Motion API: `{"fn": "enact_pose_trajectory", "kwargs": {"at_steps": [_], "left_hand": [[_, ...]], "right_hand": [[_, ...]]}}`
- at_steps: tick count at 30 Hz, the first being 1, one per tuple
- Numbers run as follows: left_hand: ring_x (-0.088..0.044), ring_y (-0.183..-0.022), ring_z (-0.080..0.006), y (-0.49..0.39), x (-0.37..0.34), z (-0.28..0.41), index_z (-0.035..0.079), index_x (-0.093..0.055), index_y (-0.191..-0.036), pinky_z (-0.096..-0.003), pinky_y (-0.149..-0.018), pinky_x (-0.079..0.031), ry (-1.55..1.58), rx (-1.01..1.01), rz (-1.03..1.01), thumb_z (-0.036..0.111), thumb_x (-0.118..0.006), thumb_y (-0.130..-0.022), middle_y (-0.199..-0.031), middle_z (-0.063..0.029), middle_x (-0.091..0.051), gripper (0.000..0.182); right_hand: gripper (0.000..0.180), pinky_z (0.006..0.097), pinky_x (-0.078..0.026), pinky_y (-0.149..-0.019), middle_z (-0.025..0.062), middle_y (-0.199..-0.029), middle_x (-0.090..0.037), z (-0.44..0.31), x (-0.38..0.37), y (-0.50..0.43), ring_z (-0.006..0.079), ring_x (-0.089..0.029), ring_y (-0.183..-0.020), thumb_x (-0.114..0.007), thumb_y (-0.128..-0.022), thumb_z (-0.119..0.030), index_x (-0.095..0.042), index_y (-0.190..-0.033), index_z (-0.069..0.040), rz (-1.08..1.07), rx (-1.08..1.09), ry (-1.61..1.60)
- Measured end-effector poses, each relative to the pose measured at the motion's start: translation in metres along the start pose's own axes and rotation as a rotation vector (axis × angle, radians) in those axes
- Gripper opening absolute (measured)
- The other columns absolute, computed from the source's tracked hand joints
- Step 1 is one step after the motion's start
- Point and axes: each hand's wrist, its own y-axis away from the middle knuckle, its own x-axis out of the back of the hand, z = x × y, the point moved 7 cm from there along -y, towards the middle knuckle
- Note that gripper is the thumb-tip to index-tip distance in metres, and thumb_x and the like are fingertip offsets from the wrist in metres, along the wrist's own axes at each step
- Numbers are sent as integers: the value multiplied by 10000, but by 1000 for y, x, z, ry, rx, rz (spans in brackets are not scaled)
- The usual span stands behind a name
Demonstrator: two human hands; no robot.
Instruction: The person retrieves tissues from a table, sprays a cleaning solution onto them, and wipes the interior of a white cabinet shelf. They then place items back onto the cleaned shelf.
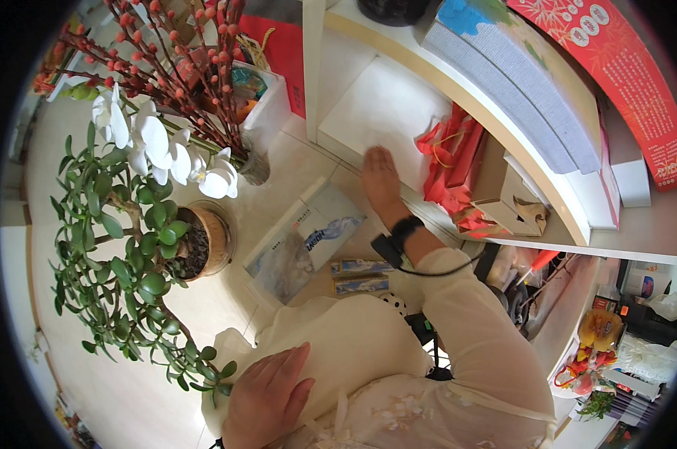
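Note:
My right hand [380, 174], slightly blurred, reaches to the near edge of a white box [377, 101] in the low shelf compartment, its fingers extended and touching or very close to it. A black band with a small device and cable [397, 238] is on that wrist. My left hand [271, 387] rests palm down on the pale cloth over my knee, holding nothing. Crumpled red ribbon and a red box [464, 163] lie right of the white box. A printed plastic packet [310, 241] and two small printed boxes [361, 275] lie on the floor tiles.
A potted jade plant [217, 238] and a glass vase [254, 163] with red-berried branches beside white orchids stand at left. Above the compartment, a curved shelf board [484, 101] bears thick books [512, 90]. An opened cardboard box [507, 196] sits inside; assorted items fill the right side.

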Motion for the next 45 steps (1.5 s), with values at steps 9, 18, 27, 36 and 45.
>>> {"fn": "enact_pose_trajectory", "kwargs": {"at_steps": [9, 18, 27, 36, 45], "left_hand": [[-603, -875, -342, 6, 4, 1, 1, -523, -1150, -379, -747, -492, -6, -41, 23, 99, -623, -764, -1009, -172, -615, 411], [-603, -877, -336, 11, 8, 2, 2, -526, -1149, -377, -747, -491, 5, -49, 37, 94, -622, -762, -1004, -169, -618, 408], [-603, -866, -335, 9, 9, 2, 14, -534, -1136, -376, -738, -489, -2, -51, 50, 92, -627, -757, -1004, -159, -621, 397], [-602, -853, -332, 7, 6, 2, 20, -535, -1136, -371, -721, -490, -22, -22, 23, 107, -630, -761, -985, -160, -619, 397], [-590, -883, -348, 11, 5, -1, 6, -511, -1166, -385, -746, -486, -29, -26, 14, 107, -623, -762, -1006, -177, -605, 432]], "right_hand": [[353, 439, -280, -1050, 300, -1061, -579, 59, 23, 91, 350, -543, -1080, -460, -785, -68, -543, -1042, 160, -180, 21, 430], [323, 396, -347, -975, 257, -910, -623, 69, 15, 96, 325, -594, -926, -497, -760, -65, -565, -978, 162, -182, 17, 219], [165, 376, -489, -611, 115, -781, -644, 91, 76, 51, 272, -611, -709, -523, -811, -63, -605, -954, -63, -104, -482, -965], [186, 367, -502, -710, 124, -920, -603, 110, 42, -1, 278, -601, -864, -503, -812, -110, -577, -965, -36, 23, -327, -82], [243, 352, -436, -895, 144, -934, -589, 71, -6, 47, 293, -505, -1045, -490, -788, -71, -584, -977, 49, -148, -271, 280]]}}
